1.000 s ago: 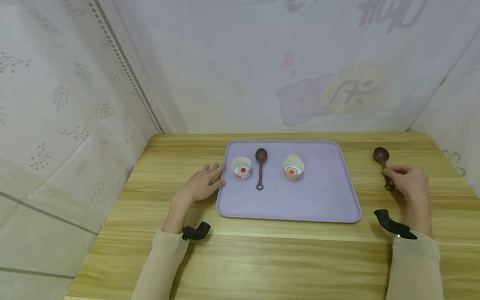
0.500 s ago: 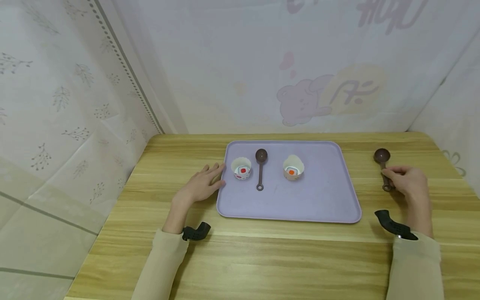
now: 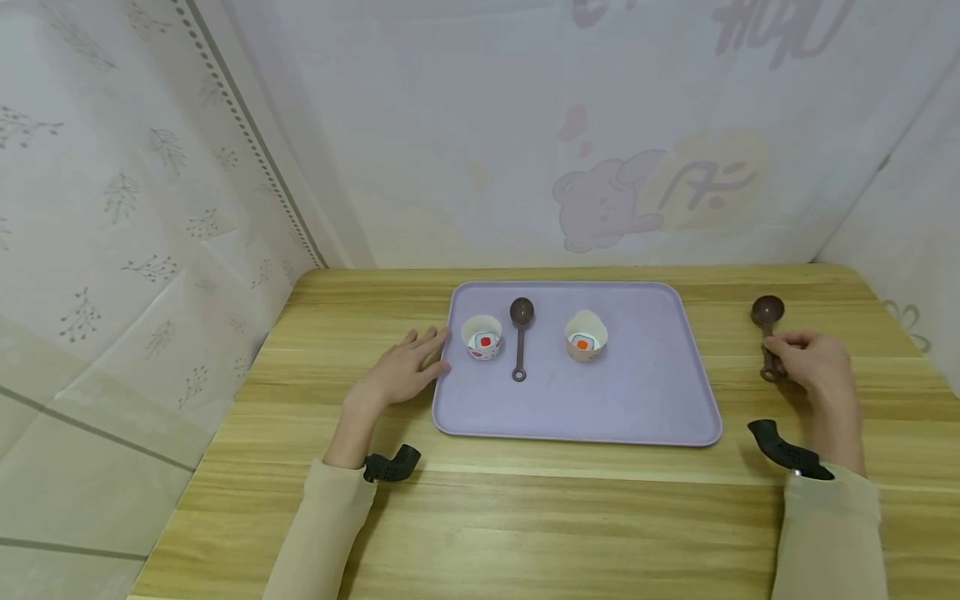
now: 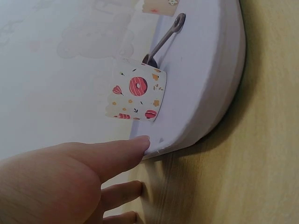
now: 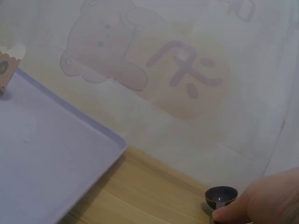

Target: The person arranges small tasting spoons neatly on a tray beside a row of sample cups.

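A brown measuring spoon (image 3: pixel 767 312) lies to the right of the tray, bowl toward the back. My right hand (image 3: pixel 813 360) pinches its handle between thumb and fingers; the right wrist view shows the thumb by the spoon's bowl (image 5: pixel 221 196). At the left rim of the lilac tray (image 3: pixel 577 417) rests my left hand (image 3: pixel 397 367), fingers straight and touching the edge. Just inside that rim stands a white patterned paper cup (image 4: pixel 138 92) with a red-marked piece in its bottom. A second brown measuring spoon (image 3: pixel 520 346) lies beside it on the tray.
Farther right on the tray stands a peach paper cup (image 3: pixel 586 340) with an orange-marked piece inside. The wooden table (image 3: pixel 570 533) extends in front of the tray. A printed curtain (image 3: pixel 450 150) hangs behind the table's back edge.
The measuring spoon in my right hand has turned slightly, its bowl shifting a little right and its handle end a little left. My left hand has stayed at the tray's rim.
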Motion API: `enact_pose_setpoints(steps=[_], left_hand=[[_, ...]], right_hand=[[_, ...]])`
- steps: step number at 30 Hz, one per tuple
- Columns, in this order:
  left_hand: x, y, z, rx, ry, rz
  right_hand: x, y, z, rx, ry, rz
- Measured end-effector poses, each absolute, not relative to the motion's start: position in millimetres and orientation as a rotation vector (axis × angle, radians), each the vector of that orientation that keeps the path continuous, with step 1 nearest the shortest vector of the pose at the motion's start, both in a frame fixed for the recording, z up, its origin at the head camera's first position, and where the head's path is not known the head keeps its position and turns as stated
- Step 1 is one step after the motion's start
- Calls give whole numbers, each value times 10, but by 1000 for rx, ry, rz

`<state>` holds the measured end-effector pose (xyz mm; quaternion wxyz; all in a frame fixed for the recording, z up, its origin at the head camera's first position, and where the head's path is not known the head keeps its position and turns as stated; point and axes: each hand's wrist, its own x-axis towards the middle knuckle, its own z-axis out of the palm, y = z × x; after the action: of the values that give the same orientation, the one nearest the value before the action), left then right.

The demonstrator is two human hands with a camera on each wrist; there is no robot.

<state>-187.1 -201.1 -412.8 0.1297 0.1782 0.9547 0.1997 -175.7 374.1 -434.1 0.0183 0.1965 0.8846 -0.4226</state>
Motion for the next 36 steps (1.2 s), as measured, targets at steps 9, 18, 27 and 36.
enact_pose_setpoints(steps=[9,18,27,36], left_hand=[[-1878,-2017,-4138,513,2771,581],[-1874,-2015,-4138,520,2774,582],[-1867,-2015,-4124,513,2771,583],[-1871,-2022,-4131,504,2766,587]], right_hand=[[-1748,3706,-4308,645,2720,-1320],[-1757,3714,-4307,662,2720,-1337],[-1757,3690,-4277,687,2681,-1420],[-1773,3640,-4266,646,2704,-1481]])
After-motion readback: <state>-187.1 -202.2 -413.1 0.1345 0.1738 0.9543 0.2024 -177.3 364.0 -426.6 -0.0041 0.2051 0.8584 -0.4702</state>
